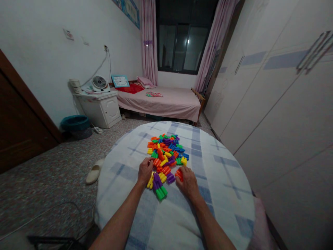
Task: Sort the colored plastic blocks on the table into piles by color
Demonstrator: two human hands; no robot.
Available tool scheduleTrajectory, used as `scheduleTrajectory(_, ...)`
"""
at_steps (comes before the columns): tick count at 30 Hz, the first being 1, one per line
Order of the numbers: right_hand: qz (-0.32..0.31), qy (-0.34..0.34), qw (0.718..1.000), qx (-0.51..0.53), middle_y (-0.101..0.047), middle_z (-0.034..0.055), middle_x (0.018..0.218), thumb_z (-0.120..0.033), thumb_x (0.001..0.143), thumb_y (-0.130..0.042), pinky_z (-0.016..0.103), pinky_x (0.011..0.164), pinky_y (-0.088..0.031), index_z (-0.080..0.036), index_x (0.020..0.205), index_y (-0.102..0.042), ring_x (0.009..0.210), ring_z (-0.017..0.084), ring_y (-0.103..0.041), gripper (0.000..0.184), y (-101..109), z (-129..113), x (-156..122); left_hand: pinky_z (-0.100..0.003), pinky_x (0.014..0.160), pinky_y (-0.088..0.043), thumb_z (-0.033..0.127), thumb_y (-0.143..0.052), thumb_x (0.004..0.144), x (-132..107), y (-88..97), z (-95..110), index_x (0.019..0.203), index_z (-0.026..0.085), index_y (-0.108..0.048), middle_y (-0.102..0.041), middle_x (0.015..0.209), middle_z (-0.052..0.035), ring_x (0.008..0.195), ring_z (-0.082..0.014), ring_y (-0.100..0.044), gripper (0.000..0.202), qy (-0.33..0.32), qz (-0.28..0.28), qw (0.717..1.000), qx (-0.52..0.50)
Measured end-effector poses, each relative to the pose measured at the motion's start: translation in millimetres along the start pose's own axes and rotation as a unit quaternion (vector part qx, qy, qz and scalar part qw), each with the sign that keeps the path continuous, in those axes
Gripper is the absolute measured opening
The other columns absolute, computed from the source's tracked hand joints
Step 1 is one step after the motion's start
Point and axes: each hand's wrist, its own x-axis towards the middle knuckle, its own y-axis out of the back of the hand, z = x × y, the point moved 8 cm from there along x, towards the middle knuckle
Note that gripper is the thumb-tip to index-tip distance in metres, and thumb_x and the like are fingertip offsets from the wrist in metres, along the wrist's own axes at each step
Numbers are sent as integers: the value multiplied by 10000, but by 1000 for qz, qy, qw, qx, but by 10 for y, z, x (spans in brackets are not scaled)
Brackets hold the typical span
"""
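"Many coloured plastic blocks [168,150] are heaped up here. Where exactly do they lie?"

"On the round, cloth-covered tabletop [223,211], around its middle, spreading away from the person. Green, blue, yellow, orange and purple ones overlap one another."

"What is each hand doing?"

"The right grip [188,182] is closed on an orange block [179,174], thumb on one side and fingers over the top, at the near right of the heap. The left grip [145,171] is curled against the heap's left edge; I cannot tell whether it has hold of anything."

"What crowds the gap between them?"

"A purple block [170,178] just beside the orange one, then a yellow block [162,177]. Nearer the person, a purple-and-green piece [160,193] lies slantwise, and a yellow piece [150,182] sits close by the left grip."

"And around the room?"

"On the left, a pale slipper [94,172] on the speckled floor [65,173], close to the tabletop's edge. Farther off, a dark bin [75,122] stands beside a white cabinet [111,111] that carries a fan [100,83]. Past the far edge, a pink-covered bed [161,104] stretches below a dark window [179,45], framed by pink curtains [149,45]. A pale wardrobe [273,121] walls off the right side."
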Motion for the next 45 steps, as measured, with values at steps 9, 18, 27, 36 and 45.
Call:
scheduleTrajectory(9, -33, -83, 988, -129, -612, 64, 1061, -292, 898, -468, 313, 810, -377, -248, 1098, -590, 969, 203, -520, 238, 126, 249, -85, -296, 782, -496, 255, -415, 820, 20, -3, -32, 928, 156, -666, -684, 934, -78, 862, -181, -631, 290, -1, -9, 1000, 10)
scheduleTrajectory(18, 19, -320, 909, -267, -589, 152, 1064, -295, 917, -386, 375, 770, -375, -147, 1112, -587, 971, 268, -532, 316, 722, 1252, -423, -307, 805, -491, 234, -430, 811, 11, -49, -30, 926, 169, -670, -687, 935, -76, 880, -187, -635, 274, -4, -24, 1000, -12)
scheduleTrajectory(27, 20, -335, 903, -267, -586, 110, 1125, -312, 921, -381, 361, 797, -386, -188, 1164, -572, 999, 247, -531, 332, 696, 1273, -451, -285, 784, -488, 184, -423, 811, -7, -61, 49, 896, 167, -663, -680, 903, -65, 851, -168, -630, 255, -26, -41, 999, -2)
scheduleTrajectory(36, 27, -318, 904, -284, -594, 103, 1113, -334, 923, -373, 356, 767, -390, -185, 1150, -581, 987, 256, -533, 342, 676, 1294, -461, -284, 772, -482, 189, -439, 810, 13, -67, 1, 890, 179, -676, -677, 883, -53, 828, -166, -627, 251, -15, -32, 999, -9)
scheduleTrajectory(45, 29, -269, 937, -223, -566, 108, 1201, -340, 918, -370, 365, 816, -377, -169, 1240, -515, 1027, 242, -526, 392, 624, 1209, -404, -267, 786, -490, 247, -500, 812, -9, -125, 153, 948, 200, -681, -673, 944, -40, 861, -154, -629, 231, -58, -79, 995, -10)
